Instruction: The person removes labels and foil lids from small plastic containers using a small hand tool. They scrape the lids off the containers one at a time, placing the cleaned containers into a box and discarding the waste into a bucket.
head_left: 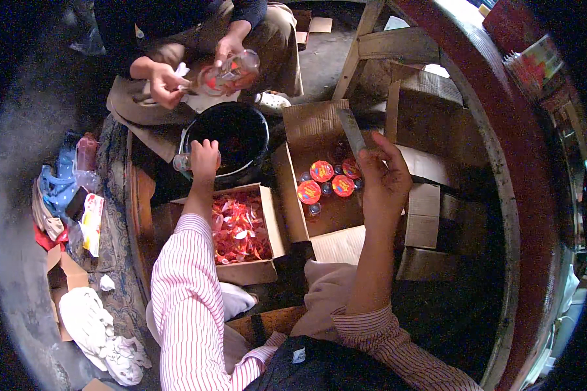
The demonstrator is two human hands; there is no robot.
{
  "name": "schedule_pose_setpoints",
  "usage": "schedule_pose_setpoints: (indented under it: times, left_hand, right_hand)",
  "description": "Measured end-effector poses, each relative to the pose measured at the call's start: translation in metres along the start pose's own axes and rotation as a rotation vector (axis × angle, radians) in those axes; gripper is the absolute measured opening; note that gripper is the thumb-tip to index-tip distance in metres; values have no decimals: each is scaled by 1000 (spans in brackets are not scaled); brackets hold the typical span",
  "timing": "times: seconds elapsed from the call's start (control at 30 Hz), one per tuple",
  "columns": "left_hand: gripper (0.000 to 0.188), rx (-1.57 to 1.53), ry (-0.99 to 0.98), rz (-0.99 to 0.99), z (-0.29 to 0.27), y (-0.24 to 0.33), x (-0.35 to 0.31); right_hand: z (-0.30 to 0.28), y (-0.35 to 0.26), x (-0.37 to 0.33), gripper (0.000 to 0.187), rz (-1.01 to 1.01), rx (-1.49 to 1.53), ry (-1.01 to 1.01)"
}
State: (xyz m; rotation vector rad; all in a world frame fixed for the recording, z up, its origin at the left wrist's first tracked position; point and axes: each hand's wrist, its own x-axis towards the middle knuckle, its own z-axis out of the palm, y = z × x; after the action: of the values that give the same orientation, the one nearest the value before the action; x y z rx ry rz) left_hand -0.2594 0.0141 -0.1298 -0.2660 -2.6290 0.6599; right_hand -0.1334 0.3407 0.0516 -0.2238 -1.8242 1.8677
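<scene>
My left hand (pixel 206 159) is closed around a small clear jar (pixel 181 163), tilted sideways at the near left rim of a black bucket (pixel 265 140). Dark contents fill the bucket, too dim to make out. Over the far right side of an open cardboard box (pixel 336 218), my right hand (pixel 386 168) grips a flat grey blade-like strip (pixel 351 132), its tip pointing up and away. Inside that box stand several small jars, some showing round red printed tops (pixel 321 171). Nearer me, below my left wrist, a second box (pixel 275 225) is heaped with red and white label scraps (pixel 240 225).
Across the bucket, a seated person's hands (pixel 166 85) hold a larger clear jar (pixel 241 67) with red label pieces. Open cardboard boxes (pixel 424 212) stand at right beside a curved red frame (pixel 502 130). Cloths (pixel 59 189) and white fabric (pixel 98 326) lie at left.
</scene>
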Motion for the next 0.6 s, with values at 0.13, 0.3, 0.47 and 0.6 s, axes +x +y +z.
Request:
schedule_pose_setpoints:
  times: [0.13, 0.3, 0.47, 0.6]
  left_hand:
    - [10, 4, 26, -6, -1, -3, 0]
    - [9, -27, -4, -36, -9, -3, 5]
    - [14, 43, 5, -47, -12, -15, 9]
    - [20, -22, -30, -140, -28, -10, 16]
  right_hand:
    - [1, -1, -1, 30, 7, 7, 2]
    - [-1, -2, -1, 30, 4, 13, 8]
    - [2, -1, -2, 30, 26, 56, 0]
    - [0, 1, 0, 29, 13, 51, 10]
